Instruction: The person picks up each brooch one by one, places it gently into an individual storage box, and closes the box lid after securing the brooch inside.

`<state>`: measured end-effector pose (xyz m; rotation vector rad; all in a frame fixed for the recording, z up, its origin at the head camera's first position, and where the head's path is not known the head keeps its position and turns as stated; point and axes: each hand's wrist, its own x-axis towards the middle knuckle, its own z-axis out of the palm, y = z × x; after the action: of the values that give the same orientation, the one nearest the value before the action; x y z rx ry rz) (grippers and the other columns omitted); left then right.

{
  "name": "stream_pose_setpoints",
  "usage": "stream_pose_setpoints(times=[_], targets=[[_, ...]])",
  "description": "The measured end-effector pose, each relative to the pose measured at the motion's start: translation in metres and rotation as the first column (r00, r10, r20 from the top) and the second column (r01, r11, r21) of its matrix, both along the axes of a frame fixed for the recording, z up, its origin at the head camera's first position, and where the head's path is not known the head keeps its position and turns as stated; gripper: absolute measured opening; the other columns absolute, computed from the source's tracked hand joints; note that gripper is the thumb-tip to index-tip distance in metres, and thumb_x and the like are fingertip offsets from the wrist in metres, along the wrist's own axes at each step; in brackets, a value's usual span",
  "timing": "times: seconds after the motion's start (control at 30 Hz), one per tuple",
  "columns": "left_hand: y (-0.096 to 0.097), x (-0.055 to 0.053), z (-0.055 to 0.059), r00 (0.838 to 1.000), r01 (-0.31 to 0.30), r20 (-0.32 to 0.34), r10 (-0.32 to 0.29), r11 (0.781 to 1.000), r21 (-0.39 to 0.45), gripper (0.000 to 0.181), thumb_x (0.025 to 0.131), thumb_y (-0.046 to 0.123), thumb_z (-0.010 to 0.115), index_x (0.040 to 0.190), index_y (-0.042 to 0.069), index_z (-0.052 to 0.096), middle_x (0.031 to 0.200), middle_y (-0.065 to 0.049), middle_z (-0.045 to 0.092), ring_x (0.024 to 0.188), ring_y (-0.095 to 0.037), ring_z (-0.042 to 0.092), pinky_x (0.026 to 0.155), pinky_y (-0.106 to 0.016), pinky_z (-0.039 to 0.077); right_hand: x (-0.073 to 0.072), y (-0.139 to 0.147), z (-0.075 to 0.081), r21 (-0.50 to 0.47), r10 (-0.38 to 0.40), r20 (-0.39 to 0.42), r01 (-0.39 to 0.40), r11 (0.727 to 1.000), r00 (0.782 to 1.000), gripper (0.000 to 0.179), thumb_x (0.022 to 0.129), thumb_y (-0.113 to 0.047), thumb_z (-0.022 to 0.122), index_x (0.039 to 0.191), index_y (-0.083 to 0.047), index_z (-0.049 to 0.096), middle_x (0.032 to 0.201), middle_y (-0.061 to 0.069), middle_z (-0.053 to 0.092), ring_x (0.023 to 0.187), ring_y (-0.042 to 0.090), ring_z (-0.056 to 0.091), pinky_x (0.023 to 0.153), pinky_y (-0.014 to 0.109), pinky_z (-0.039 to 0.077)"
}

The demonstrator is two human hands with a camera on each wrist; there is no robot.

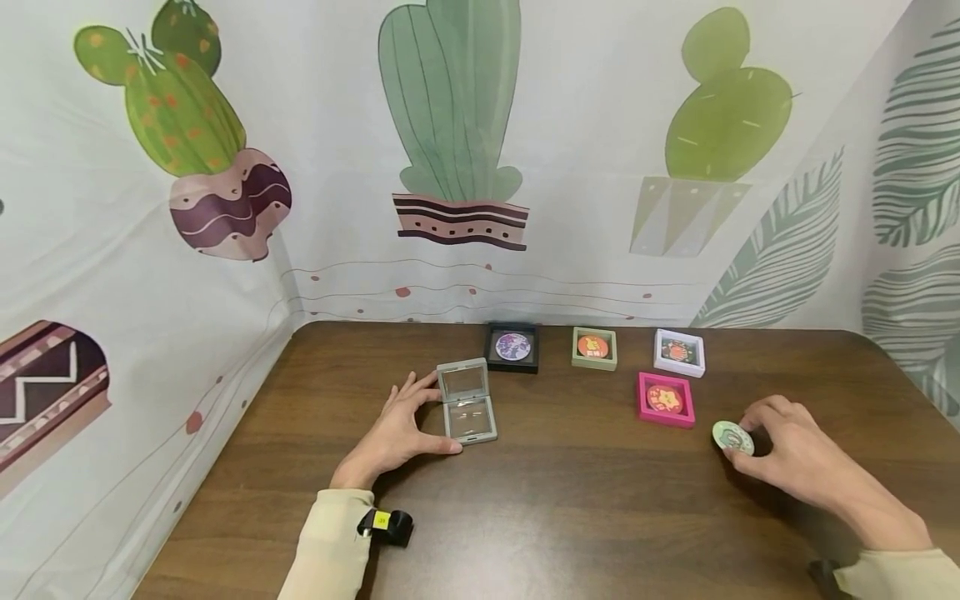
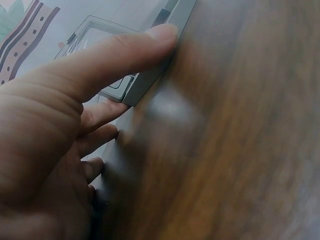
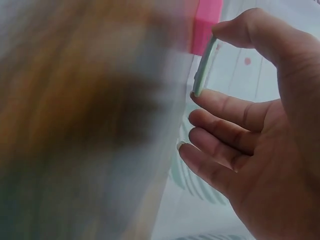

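Note:
A small grey hinged display case point(image 1: 467, 400) lies unfolded on the table, its two clear-windowed halves spread apart. My left hand point(image 1: 397, 437) holds it from the left side, thumb at the near edge and index finger at the far half. In the left wrist view, the thumb presses along the rim of the case point(image 2: 145, 82), while the other fingers spread beneath. My right hand point(image 1: 798, 450) pinches a round pale-green badge point(image 1: 731, 437) between thumb and index finger, tilted above the table at the right. Edge-on, the badge point(image 3: 204, 67) shows as a thin disc in the right wrist view.
Behind the hands stand a black case point(image 1: 513, 367) with a purple disc, a green case point(image 1: 594, 364), a white case point(image 1: 678, 369) and a pink case point(image 1: 666, 418), each holding a round badge. Cactus-print cloth point(image 1: 577, 275) hangs along the table's point(image 1: 570, 517) back edge.

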<state>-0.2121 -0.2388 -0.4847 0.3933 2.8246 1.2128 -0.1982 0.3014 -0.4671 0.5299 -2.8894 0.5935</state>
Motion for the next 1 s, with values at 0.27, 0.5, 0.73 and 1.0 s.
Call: stream_pose_setpoints(times=[0.27, 0.5, 0.73, 1.0], targets=[[0.001, 0.001, 0.001, 1.000, -0.004, 0.005, 0.004, 1.000, 0.007, 0.081, 0.072, 0.035, 0.100, 0.136, 0.000, 0.066, 0.170, -0.012, 0.034, 0.161, -0.040, 0.008, 0.128, -0.059, -0.001, -0.007, -0.025, 0.012, -0.023, 0.017, 0.019, -0.016, 1.000, 1.000, 0.042, 0.079, -0.024, 0.089, 0.101, 0.004, 0.067, 0.121, 0.027, 0.057, 0.113, 0.050, 0.049, 0.091, 0.065, 0.046], [0.000, 0.001, 0.000, 1.000, -0.002, -0.002, 0.002, 1.000, -0.001, 0.081, 0.072, 0.036, 0.099, 0.136, -0.001, 0.066, 0.171, -0.011, 0.034, 0.161, -0.038, 0.009, 0.128, -0.057, 0.000, -0.013, -0.053, 0.019, -0.038, 0.053, -0.014, -0.054, 0.998, 0.998, 0.042, 0.077, -0.024, 0.089, 0.100, 0.004, 0.068, 0.118, 0.023, 0.059, 0.112, 0.045, 0.050, 0.092, 0.060, 0.047], [-0.001, 0.002, -0.002, 1.000, -0.011, 0.010, 0.011, 1.000, 0.007, 0.081, 0.072, 0.037, 0.099, 0.136, 0.000, 0.066, 0.171, -0.011, 0.034, 0.161, -0.039, 0.009, 0.127, -0.060, -0.001, -0.021, -0.079, 0.021, -0.033, 0.117, -0.070, -0.120, 0.992, 0.991, 0.038, 0.075, -0.024, 0.088, 0.096, -0.001, 0.067, 0.110, 0.013, 0.059, 0.104, 0.036, 0.050, 0.083, 0.048, 0.048], [0.000, 0.002, 0.001, 1.000, -0.015, 0.003, 0.015, 1.000, 0.004, 0.080, 0.071, 0.036, 0.100, 0.135, 0.001, 0.067, 0.170, -0.010, 0.034, 0.162, -0.038, 0.009, 0.128, -0.057, -0.001, -0.027, -0.102, 0.022, -0.059, 0.201, -0.141, -0.211, 0.976, 0.969, 0.030, 0.074, -0.020, 0.086, 0.091, -0.003, 0.068, 0.111, 0.014, 0.062, 0.107, 0.036, 0.054, 0.090, 0.051, 0.048]])
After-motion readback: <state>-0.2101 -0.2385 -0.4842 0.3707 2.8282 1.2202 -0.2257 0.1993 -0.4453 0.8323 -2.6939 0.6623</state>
